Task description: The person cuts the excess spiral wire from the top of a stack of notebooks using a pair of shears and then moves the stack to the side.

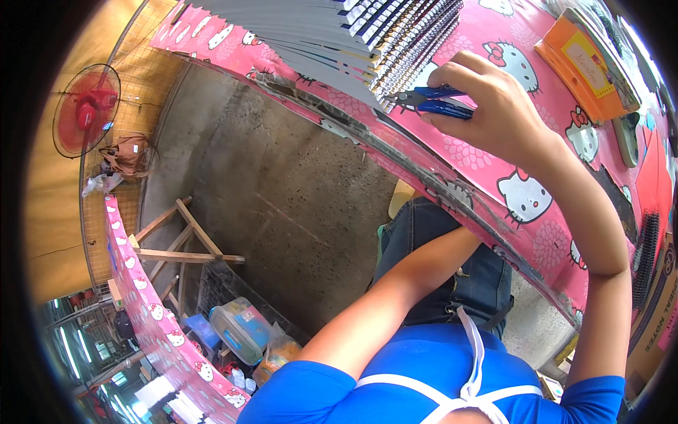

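Observation:
My right hand (491,102) is closed around the blue handles of a pair of pliers (446,107). The dark jaws touch or nearly touch the near end of the wire bindings on a row of spiral notebooks (406,46). These notebooks lie fanned at the table's edge, with their grey-white pages spreading left. My left forearm (417,272) runs across my lap and passes under the table edge, so the left hand itself is hidden.
A pink cartoon-print cloth covers the table (551,244). On its right are an orange box (586,67), a black spiral coil (645,258) and a cardboard box (653,311). A red fan (87,113), wooden trestle legs (187,254) and a plastic bin (240,328) stand left.

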